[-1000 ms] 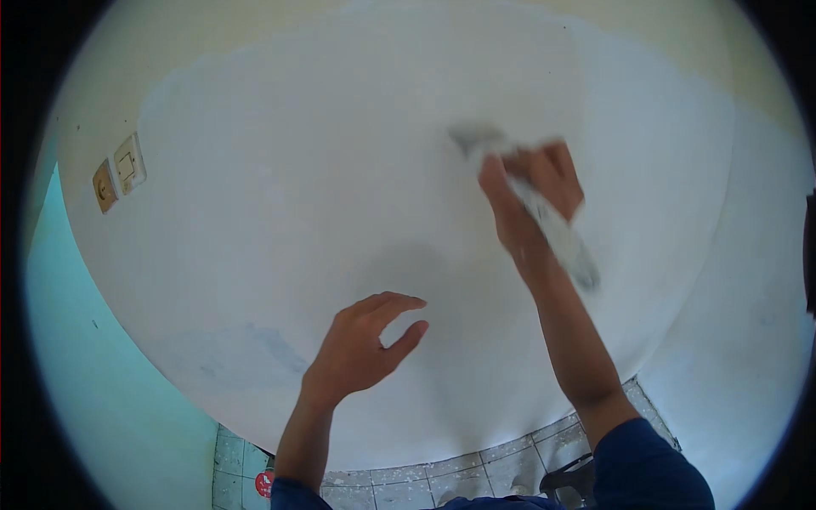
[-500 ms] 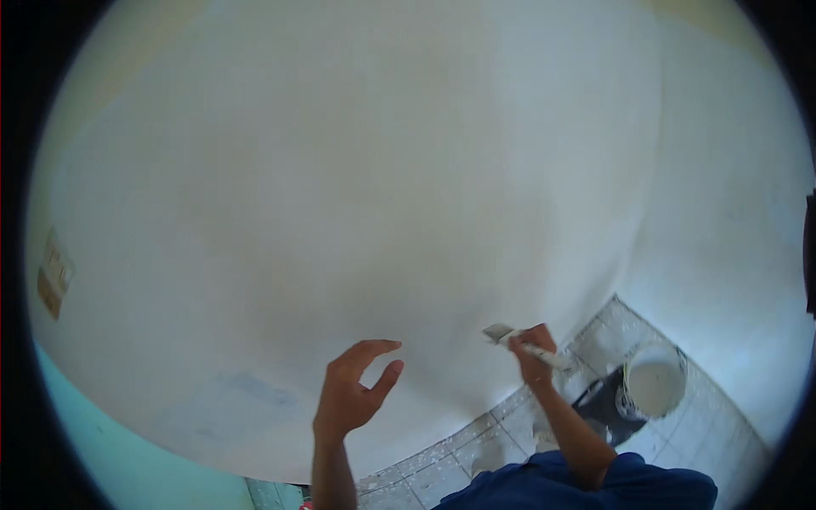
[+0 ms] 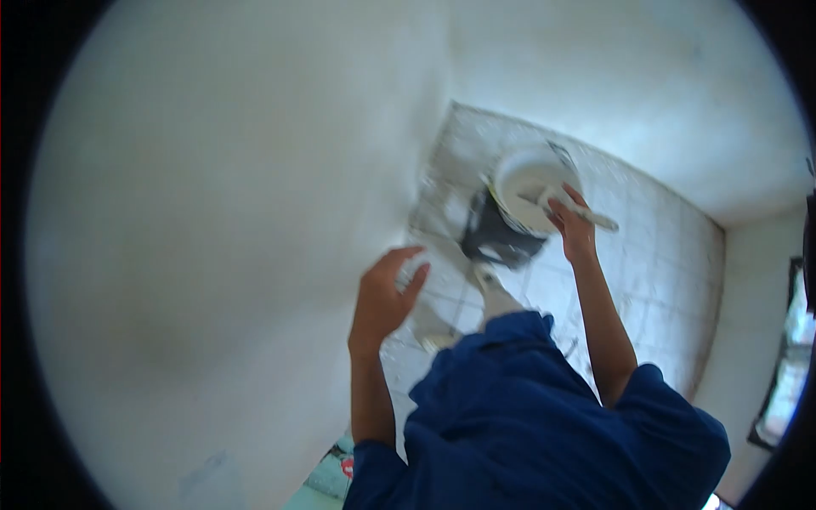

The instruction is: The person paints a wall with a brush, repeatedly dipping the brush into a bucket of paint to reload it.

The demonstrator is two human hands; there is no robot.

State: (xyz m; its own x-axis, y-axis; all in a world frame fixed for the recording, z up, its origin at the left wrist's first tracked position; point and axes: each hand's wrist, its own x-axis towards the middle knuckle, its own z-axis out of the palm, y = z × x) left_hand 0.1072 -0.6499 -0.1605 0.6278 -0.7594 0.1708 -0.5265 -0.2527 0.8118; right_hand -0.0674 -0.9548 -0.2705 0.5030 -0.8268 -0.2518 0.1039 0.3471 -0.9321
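My right hand (image 3: 575,226) is closed round a paintbrush (image 3: 602,221), its handle jutting out to the right. The bristle end overlaps the opening of a white bucket (image 3: 508,174) that holds pale paint (image 3: 529,183). Held out near the wall, my left hand (image 3: 387,296) is empty, with thumb and fingers apart in a loose curve.
A dark mat or sheet (image 3: 493,234) lies under and beside the bucket on the tiled floor (image 3: 650,263). The pale wall (image 3: 212,212) fills the left side and meets another wall (image 3: 629,76) in a corner. A window (image 3: 790,357) shows at far right.
My view has swung right and down towards the bucket. My right hand has carried the paintbrush from near the wall to over the bucket. My left hand stays raised and apart.
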